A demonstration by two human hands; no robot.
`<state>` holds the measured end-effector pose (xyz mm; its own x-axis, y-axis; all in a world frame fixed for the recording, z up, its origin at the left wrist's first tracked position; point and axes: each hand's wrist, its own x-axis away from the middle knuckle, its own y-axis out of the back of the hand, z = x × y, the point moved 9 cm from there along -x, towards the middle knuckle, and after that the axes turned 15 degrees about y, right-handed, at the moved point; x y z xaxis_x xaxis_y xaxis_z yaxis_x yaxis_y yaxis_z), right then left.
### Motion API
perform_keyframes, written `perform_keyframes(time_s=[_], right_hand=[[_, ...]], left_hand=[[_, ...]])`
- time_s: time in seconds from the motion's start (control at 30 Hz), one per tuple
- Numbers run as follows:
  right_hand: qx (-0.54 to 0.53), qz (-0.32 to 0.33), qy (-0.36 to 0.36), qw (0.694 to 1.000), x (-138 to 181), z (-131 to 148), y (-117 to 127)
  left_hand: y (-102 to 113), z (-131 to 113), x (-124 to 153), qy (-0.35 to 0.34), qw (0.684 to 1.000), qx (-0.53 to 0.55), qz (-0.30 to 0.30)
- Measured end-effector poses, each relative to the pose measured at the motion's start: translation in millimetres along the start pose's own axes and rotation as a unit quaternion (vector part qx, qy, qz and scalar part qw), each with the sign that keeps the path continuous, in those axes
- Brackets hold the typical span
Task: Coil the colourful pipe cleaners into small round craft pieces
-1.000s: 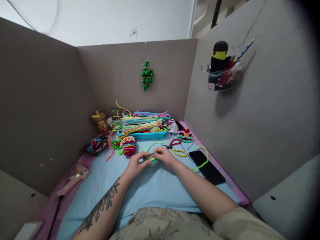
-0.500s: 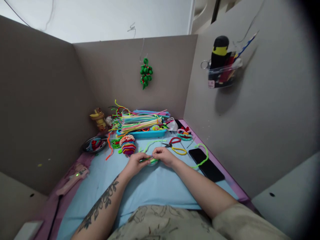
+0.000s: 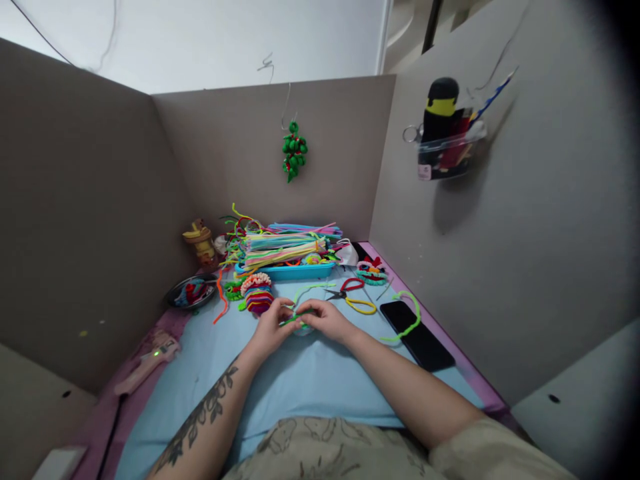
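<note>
My left hand (image 3: 273, 327) and my right hand (image 3: 324, 320) meet low over the blue cloth, fingertips almost touching. Both pinch a small green pipe-cleaner piece (image 3: 295, 319), whose shape is mostly hidden by the fingers. A pale rounded bit shows below it. Just beyond the hands lies a loose light green pipe cleaner (image 3: 316, 287). Scissors (image 3: 361, 306) with one red and one yellow handle rest to the right of my right hand, blades spread. Left of my left hand sits a striped multicoloured pipe-cleaner bundle (image 3: 258, 297).
A blue tray (image 3: 295, 272) heaped with pipe cleaners stands at the back. On the right, a bright green pipe cleaner (image 3: 417, 310) crosses a black phone (image 3: 425, 343). A pink glue gun (image 3: 147, 367) and a metal bowl (image 3: 175, 297) are on the left. Grey partitions (image 3: 340, 153) enclose the table.
My fingers have shifted on the green piece: the right hand's fingers now curve over it and the left hand's are more arched. The view has tilted slightly.
</note>
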<state>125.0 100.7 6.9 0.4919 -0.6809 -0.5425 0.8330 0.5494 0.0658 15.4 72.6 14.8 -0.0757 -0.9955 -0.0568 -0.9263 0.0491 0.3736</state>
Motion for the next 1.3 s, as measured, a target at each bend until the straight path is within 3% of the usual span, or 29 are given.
perform_keyframes(time_s=[0.2, 0.47, 0.67, 0.93, 1.3], right_hand=[[0.003, -0.053, -0.023, 0.998, 2, -8, 9], [0.01, -0.037, -0.03, 0.999, 2, -11, 7], [0.042, -0.031, -0.015, 0.999, 1, -9, 8], [0.128, 0.001, 0.039, 0.991, -1, 14, 4], [0.192, 0.028, 0.064, 0.979, -2, 21, 2]], left_hand=[[3, -7, 2, -0.031, 0.991, -0.126, -0.038], [2, -1, 0, -0.028, 0.997, -0.066, -0.025], [1, -5, 2, -0.026, 0.995, -0.09, -0.03], [0, -11, 5, -0.019, 0.991, -0.125, -0.038], [-1, -11, 6, -0.05, 0.988, -0.142, -0.039]])
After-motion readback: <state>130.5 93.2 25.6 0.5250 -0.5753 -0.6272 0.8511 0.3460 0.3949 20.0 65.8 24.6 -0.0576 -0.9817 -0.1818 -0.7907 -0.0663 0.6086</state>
